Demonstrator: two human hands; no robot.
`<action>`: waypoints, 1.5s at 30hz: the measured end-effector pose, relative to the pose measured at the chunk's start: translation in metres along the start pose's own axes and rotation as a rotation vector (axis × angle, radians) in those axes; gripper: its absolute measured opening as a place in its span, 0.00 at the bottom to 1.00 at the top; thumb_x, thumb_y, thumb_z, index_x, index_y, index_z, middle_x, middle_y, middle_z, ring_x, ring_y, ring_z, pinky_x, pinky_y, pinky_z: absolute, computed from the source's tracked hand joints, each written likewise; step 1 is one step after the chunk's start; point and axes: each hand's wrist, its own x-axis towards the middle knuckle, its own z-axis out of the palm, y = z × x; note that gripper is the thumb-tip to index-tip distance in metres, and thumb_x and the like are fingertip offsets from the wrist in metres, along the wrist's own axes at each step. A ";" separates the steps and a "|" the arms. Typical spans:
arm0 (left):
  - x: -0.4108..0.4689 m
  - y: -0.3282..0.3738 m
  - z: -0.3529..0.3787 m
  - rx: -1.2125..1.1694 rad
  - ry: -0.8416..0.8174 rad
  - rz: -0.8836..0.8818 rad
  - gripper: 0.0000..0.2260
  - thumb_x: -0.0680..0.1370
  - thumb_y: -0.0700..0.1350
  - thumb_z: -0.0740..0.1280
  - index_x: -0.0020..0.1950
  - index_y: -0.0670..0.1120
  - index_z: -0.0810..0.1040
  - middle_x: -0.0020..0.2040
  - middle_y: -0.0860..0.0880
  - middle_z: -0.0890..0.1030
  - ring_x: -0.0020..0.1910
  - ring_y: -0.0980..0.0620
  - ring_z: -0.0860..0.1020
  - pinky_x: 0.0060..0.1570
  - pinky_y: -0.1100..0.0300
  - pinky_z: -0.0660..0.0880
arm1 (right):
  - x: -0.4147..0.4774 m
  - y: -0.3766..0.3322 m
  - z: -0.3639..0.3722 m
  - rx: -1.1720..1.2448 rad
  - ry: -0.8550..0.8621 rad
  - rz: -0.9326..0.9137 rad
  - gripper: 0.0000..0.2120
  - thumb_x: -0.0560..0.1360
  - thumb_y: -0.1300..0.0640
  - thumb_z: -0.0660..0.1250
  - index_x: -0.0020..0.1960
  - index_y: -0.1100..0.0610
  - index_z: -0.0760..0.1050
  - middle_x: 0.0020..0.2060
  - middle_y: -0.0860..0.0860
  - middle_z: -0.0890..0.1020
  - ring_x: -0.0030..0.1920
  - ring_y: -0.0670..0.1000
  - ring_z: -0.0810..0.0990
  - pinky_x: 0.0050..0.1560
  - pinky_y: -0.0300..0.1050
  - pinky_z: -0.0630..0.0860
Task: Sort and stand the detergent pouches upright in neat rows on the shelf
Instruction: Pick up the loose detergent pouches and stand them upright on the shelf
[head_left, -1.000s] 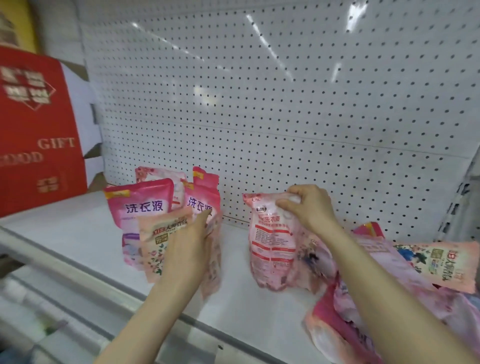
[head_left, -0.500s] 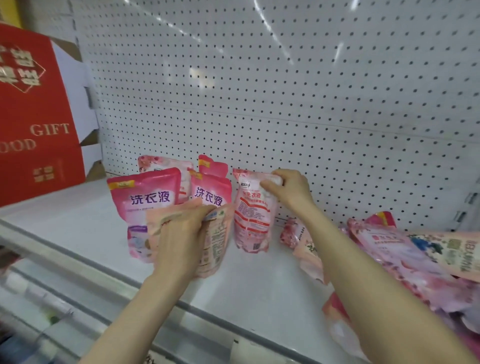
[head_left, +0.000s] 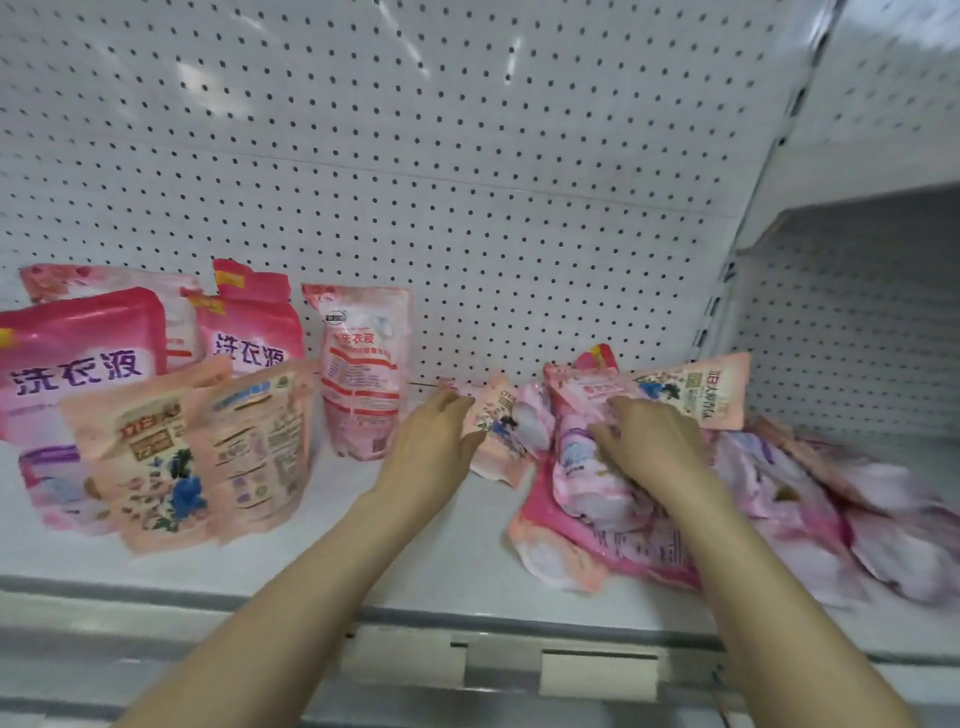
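Observation:
Several pink and peach detergent pouches stand at the left of the white shelf (head_left: 426, 566): two big pink ones (head_left: 78, 364), two peach ones (head_left: 156, 457) in front, and a pink-white pouch (head_left: 363, 374) standing alone against the pegboard. To the right lies a jumbled pile of pouches (head_left: 779, 493). My left hand (head_left: 431, 447) reaches a small peach pouch (head_left: 501, 431) at the pile's left edge, fingers fairly straight against it. My right hand (head_left: 649, 447) lies on top of the pile, fingers curled into a pink pouch (head_left: 582, 462).
A white pegboard back wall (head_left: 467, 182) rises behind the shelf. An upright post (head_left: 727, 322) and a neighbouring shelf bay (head_left: 857, 322) are on the right. A price rail (head_left: 519, 665) runs along the front edge.
Both hands let go of the pouches they were standing up at the left and moved right to the pile. The pink-white pouch now stands alone. The view swung right.

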 end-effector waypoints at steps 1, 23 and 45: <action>0.011 0.005 0.012 0.013 -0.048 -0.045 0.19 0.79 0.49 0.65 0.68 0.43 0.73 0.67 0.43 0.74 0.64 0.42 0.73 0.58 0.51 0.70 | -0.005 0.007 0.002 0.011 -0.017 -0.006 0.15 0.78 0.44 0.62 0.59 0.52 0.77 0.54 0.56 0.83 0.53 0.58 0.81 0.47 0.48 0.75; -0.030 0.041 0.000 -0.542 -0.112 -0.600 0.23 0.74 0.38 0.70 0.68 0.43 0.70 0.45 0.52 0.80 0.41 0.49 0.83 0.41 0.53 0.82 | 0.070 0.039 -0.017 0.205 -0.499 -0.188 0.38 0.78 0.40 0.65 0.80 0.52 0.53 0.76 0.56 0.66 0.72 0.60 0.69 0.69 0.50 0.67; -0.102 -0.001 -0.052 -0.642 0.688 -0.474 0.11 0.77 0.42 0.68 0.49 0.60 0.76 0.46 0.59 0.84 0.45 0.61 0.83 0.41 0.60 0.79 | 0.046 -0.066 -0.096 1.633 -0.434 -0.135 0.11 0.66 0.64 0.78 0.47 0.60 0.82 0.40 0.56 0.87 0.39 0.54 0.87 0.37 0.45 0.82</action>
